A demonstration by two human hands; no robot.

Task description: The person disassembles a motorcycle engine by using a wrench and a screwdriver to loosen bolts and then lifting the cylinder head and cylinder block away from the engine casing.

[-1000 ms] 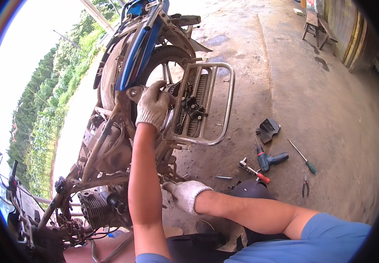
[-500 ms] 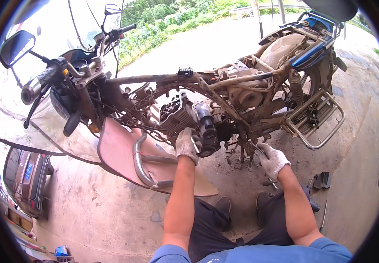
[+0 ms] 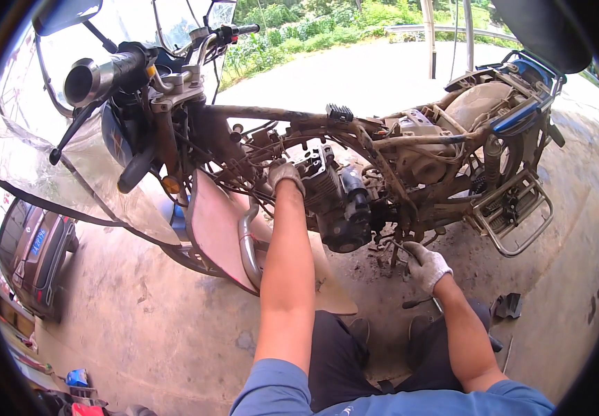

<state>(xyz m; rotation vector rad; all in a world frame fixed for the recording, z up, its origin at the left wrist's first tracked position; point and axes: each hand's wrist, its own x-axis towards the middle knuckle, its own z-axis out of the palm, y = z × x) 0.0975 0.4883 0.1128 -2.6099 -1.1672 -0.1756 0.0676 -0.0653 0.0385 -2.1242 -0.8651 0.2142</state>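
Note:
A stripped motorcycle [image 3: 375, 142] stands in front of me, its frame and engine bare and dirty. My left hand [image 3: 285, 177], in a pale work glove, reaches to the left side of the finned engine cylinder [image 3: 321, 179]. Its fingers are largely hidden, and I cannot see whether anything is in them. Below the frame, right of the round engine casing [image 3: 346, 232], my gloved right hand [image 3: 425, 267] is closed. A thin metal tool [image 3: 401, 245] sticks out past its fingertips toward the underside of the engine; its exact kind does not show.
Left of the engine, a pinkish leg shield [image 3: 217, 225] and a bent exhaust pipe [image 3: 247, 243] stand out toward me. A metal side rack [image 3: 521, 222] juts out at right. Dark tools and a black part [image 3: 507, 306] lie on the concrete. A car [image 3: 32, 253] is parked at far left.
My left hand has moved up and forward from the lower engine to the cylinder's left side; the shiny metal piece in it no longer shows. My right hand stays low beneath the frame. The view has shifted.

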